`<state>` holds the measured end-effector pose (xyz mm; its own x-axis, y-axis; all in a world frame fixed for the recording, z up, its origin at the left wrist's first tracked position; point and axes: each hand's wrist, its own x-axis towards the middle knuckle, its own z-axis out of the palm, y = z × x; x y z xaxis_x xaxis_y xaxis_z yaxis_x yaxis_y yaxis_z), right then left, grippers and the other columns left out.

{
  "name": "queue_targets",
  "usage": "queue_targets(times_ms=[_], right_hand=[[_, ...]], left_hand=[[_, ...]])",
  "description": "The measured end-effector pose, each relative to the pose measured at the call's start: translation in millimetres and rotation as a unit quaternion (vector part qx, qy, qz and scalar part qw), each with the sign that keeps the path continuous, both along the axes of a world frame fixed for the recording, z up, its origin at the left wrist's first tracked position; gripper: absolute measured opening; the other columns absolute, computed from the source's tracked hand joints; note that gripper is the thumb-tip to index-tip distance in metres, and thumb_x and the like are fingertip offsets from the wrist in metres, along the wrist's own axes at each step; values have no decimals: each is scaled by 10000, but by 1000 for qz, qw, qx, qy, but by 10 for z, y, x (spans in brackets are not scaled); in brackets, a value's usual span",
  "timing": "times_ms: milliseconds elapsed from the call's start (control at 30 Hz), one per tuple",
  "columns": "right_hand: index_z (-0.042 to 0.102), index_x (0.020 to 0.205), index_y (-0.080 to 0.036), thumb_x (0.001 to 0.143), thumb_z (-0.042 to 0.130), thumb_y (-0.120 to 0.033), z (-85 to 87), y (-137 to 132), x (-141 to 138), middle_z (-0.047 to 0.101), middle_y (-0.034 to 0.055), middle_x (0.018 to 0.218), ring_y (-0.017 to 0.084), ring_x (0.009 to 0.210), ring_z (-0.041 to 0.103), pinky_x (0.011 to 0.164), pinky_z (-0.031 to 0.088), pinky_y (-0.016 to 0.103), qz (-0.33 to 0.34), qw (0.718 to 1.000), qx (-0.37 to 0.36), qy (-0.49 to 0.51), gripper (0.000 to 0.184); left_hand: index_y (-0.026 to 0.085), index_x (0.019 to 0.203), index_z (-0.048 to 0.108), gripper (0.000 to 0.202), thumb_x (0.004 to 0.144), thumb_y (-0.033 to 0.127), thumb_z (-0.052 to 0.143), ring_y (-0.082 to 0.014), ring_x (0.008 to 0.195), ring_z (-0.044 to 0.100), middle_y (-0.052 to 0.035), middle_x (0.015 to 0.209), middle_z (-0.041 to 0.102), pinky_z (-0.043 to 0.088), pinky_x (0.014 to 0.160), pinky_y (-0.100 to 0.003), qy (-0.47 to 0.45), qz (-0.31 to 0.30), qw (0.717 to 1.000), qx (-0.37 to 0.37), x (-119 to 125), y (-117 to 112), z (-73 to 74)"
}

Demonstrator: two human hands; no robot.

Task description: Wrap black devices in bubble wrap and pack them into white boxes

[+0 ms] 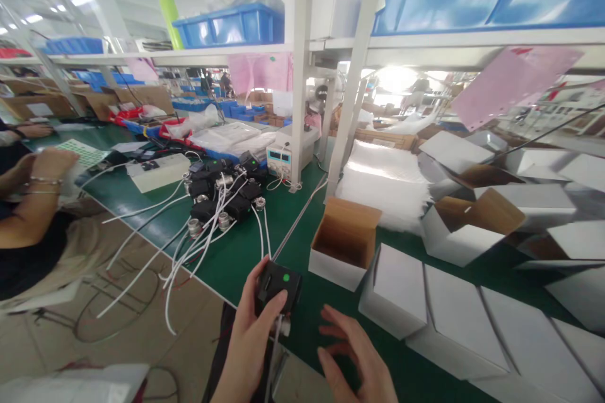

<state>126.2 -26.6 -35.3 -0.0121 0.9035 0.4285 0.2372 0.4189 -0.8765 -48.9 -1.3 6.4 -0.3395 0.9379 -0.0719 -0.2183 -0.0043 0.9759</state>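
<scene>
My left hand (253, 330) grips a small black power adapter (278, 284) with a round green sticker on top, held just above the near edge of the green table (236, 252). A white cable hangs down from the adapter. My right hand (354, 352) is beside it, fingers spread and holding nothing. An open, empty white carton (345, 242) with a brown inside stands just beyond both hands. A pile of more black adapters (224, 192) with white cables lies further back on the left.
Several closed white cartons (449, 308) lie along the right, with open ones behind. A stack of white foam sheets (382, 186) sits behind the open carton. Shelf posts (300, 69) rise mid-table, blue bins (236, 25) above. Another person's arms (33, 189) work at the far left.
</scene>
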Motion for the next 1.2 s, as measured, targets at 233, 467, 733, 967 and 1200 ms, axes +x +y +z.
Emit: queue_targets(times_ms=[233, 467, 733, 967, 1200], right_hand=[[545, 1450, -297, 969, 689, -653, -85, -200, -348, 671, 105, 1307, 289, 1059, 721, 845, 637, 322, 103, 969, -110, 198, 615], [654, 1405, -247, 905, 739, -694, -245, -334, -238, 684, 123, 1296, 327, 1065, 720, 875, 636, 334, -25, 970, -164, 178, 676], [710, 1339, -219, 873, 801, -667, -244, -358, -181, 700, 152, 1260, 340, 1062, 715, 907, 630, 375, -46, 962, -118, 244, 653], [664, 1356, -255, 944, 729, -657, -104, -345, -92, 673, 151, 1300, 358, 1150, 678, 899, 636, 421, -9, 964, -85, 251, 579], [719, 1213, -267, 971, 696, -625, -11, -328, 87, 705, 114, 1221, 347, 1112, 679, 940, 608, 459, 8, 960, -107, 257, 432]], left_hand=[[318, 1472, 509, 747, 811, 538, 779, -238, 1115, 722, -46, 1353, 687, 629, 838, -252, -192, 25, 978, -78, 446, -314, 127], [331, 1562, 373, 764, 910, 609, 657, -268, 1136, 717, -83, 1382, 664, 632, 884, -320, -217, -1, 974, -66, 647, -427, 64], [325, 1578, 367, 750, 923, 565, 644, -301, 1321, 613, -76, 1507, 577, 589, 1015, -351, -138, -63, 988, -20, 632, -503, 111], [339, 1427, 525, 846, 676, 285, 911, -281, 1142, 697, -41, 1299, 696, 588, 958, -316, -142, -126, 982, 14, 562, -504, 197], [266, 1146, 671, 717, 513, -15, 859, -286, 1130, 677, -59, 1248, 686, 569, 936, -309, -30, -206, 975, 80, 534, -556, 370]])
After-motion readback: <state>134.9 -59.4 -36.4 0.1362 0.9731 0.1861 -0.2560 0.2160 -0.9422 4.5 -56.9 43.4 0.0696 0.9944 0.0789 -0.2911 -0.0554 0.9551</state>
